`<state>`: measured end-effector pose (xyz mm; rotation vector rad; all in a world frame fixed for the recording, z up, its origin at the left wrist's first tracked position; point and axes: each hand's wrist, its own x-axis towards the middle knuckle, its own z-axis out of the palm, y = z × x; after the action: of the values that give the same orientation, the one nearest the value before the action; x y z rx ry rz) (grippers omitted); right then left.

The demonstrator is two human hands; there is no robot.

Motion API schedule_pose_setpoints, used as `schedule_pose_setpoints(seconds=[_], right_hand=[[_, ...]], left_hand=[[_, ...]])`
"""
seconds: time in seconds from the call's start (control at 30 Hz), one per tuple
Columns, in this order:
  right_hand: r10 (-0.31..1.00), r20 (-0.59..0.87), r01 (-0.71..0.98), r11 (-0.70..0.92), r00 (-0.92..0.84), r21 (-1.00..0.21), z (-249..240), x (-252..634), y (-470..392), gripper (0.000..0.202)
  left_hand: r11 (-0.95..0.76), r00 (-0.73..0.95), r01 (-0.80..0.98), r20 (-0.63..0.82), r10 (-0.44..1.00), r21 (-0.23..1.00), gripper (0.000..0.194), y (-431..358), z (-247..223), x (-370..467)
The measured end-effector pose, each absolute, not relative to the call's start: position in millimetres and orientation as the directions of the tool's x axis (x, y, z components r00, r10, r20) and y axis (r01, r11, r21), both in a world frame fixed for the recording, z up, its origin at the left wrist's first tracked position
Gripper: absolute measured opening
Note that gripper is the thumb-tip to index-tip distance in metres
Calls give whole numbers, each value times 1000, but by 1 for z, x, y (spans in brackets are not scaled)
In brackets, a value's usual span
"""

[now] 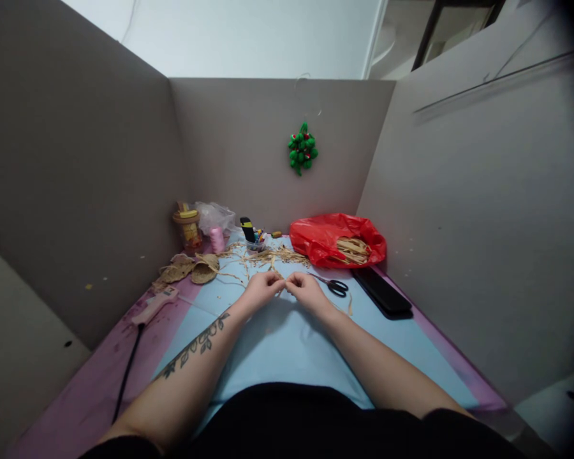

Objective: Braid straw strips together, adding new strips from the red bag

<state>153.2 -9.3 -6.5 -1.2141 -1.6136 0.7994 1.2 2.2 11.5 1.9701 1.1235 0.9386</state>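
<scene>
Above the blue cloth (287, 344), my left hand (264, 288) and my right hand (307, 291) meet fingertip to fingertip. Both are closed in a pinch on a thin tan raffia strip (278, 276), mostly hidden by the fingers. Loose raffia strips (287, 255) lie scattered just beyond my hands. To the right of my right hand rest black-handled scissors (337, 287). More strips fill the mouth of a red plastic bag (320, 239) at the back right. Woven tan pieces (205, 269) lie to the left of my left hand.
A pink glue gun (155, 305) with a black cord lies at the left. Behind are a pink thread spool (217, 240), a jar (188, 229), and a small cup of tools (256, 241). A black case (382, 293) sits right. Grey panels (249, 140) enclose three sides.
</scene>
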Motion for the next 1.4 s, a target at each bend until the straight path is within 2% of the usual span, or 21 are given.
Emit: schedule_pose_setpoints(seconds=[0.17, 0.37, 0.43, 0.5, 0.6, 0.73, 0.97, 1.17, 1.23, 1.3, 1.4], right_hand=[[954, 284, 371, 298, -93, -880, -5, 152, -11, 15], [920, 378, 486, 376, -99, -789, -7, 155, -11, 15], [924, 379, 442, 360, -48, -821, -8, 155, -11, 14], [946, 321, 348, 313, -36, -884, -7, 155, -10, 19], [967, 215, 201, 239, -136, -950, -3, 155, -10, 26], [954, 227, 116, 252, -198, -961, 0, 157, -10, 29], [954, 230, 67, 246, -194, -967, -2, 159, -8, 29], [963, 167, -19, 167, -211, -986, -5, 159, -4, 32], [960, 178, 24, 187, -215, -982, -2, 159, -6, 32], [951, 257, 138, 281, -173, -950, 1, 158, -11, 31], [875, 475, 444, 462, -90, -767, 3, 154, -19, 32]], left_hand=[[-367, 377, 407, 212, 901, 836, 22, 5, 10, 1], [-331, 338, 421, 192, 921, 845, 22, 6, 10, 0], [-286, 320, 406, 158, 934, 868, 23, 5, 11, 0], [-262, 319, 350, 149, 936, 899, 23, 5, 12, 1], [-211, 353, 223, 123, 928, 952, 23, 6, 12, 0], [-193, 419, 136, 120, 900, 972, 26, 5, 11, 0], [-324, 418, 236, 206, 885, 916, 28, -1, 16, 2], [-395, 401, 272, 270, 875, 878, 28, 2, 16, 0], [-417, 392, 276, 294, 871, 866, 28, 3, 15, 0], [-436, 374, 284, 320, 870, 854, 27, 5, 14, 0], [-454, 355, 284, 347, 868, 844, 23, 6, 12, 0]])
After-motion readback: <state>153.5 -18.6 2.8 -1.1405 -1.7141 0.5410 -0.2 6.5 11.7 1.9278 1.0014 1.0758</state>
